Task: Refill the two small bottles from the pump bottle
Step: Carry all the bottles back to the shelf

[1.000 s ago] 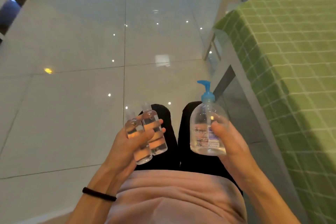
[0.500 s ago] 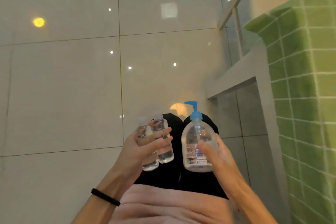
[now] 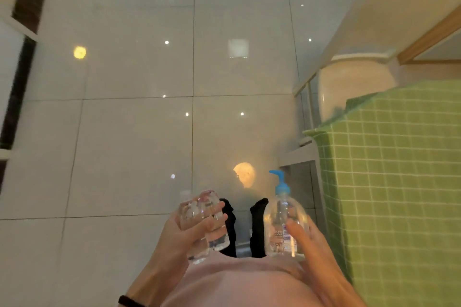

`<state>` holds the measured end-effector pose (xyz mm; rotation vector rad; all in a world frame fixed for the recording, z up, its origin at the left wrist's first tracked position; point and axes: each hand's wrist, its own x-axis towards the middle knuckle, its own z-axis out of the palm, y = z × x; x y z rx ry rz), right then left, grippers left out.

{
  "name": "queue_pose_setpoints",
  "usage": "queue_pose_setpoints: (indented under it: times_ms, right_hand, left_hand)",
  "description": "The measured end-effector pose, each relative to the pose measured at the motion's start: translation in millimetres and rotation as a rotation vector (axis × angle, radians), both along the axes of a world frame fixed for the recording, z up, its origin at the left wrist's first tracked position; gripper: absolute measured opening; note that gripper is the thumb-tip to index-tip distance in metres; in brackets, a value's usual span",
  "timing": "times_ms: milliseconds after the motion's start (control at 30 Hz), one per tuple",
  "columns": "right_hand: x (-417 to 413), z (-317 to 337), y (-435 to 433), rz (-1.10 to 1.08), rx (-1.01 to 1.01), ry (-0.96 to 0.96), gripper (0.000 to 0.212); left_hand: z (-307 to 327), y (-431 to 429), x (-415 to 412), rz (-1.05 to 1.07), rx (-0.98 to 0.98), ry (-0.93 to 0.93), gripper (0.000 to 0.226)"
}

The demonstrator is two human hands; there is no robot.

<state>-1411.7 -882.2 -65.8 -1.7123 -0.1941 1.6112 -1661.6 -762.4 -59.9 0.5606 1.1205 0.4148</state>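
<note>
My left hand (image 3: 185,233) grips two small clear bottles (image 3: 199,209) side by side, held upright in front of my body. Their caps are blurred. My right hand (image 3: 305,237) holds a clear pump bottle (image 3: 279,222) with a blue pump head (image 3: 281,183) and a printed label, thumb across its front. The pump bottle stands upright and holds only a little clear liquid at its bottom. Both hands float above my legs, about a hand's width apart.
Glossy pale floor tiles (image 3: 137,144) spread ahead and to the left. A table with a green checked cloth (image 3: 394,182) stands close on my right. Behind it are a white rounded container (image 3: 354,85) and a pale frame. Dark furniture edges line the far left.
The view has tipped and swung, so the floor fills more of the frame and the green table sits lower right. Both hands keep the same grips on the bottles.
</note>
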Motion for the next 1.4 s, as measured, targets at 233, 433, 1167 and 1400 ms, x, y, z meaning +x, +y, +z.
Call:
queue_pose_setpoints:
  times_ms: [233, 433, 1167, 1400]
  right_hand:
    - [-21.1, 38.4, 38.1, 0.091, -0.014, -0.140, 0.074]
    - [-10.5, 44.8, 70.2, 0.009, 0.013, -0.083, 0.073]
    - [160.7, 49.3, 306.3, -0.184, 0.153, 0.064, 0.070]
    - [174.3, 40.5, 402.1, -0.136, 0.153, 0.016, 0.091]
  left_hand:
    - [37.5, 36.1, -29.4, 0.052, 0.102, -0.010, 0.069]
    - [39.8, 78.1, -0.3, -0.019, 0.103, -0.023, 0.081]
    - [70.3, 310.1, 174.9, -0.100, 0.141, 0.054, 0.039]
    - [56.6, 399.6, 179.1, -0.045, 0.117, 0.065, 0.050]
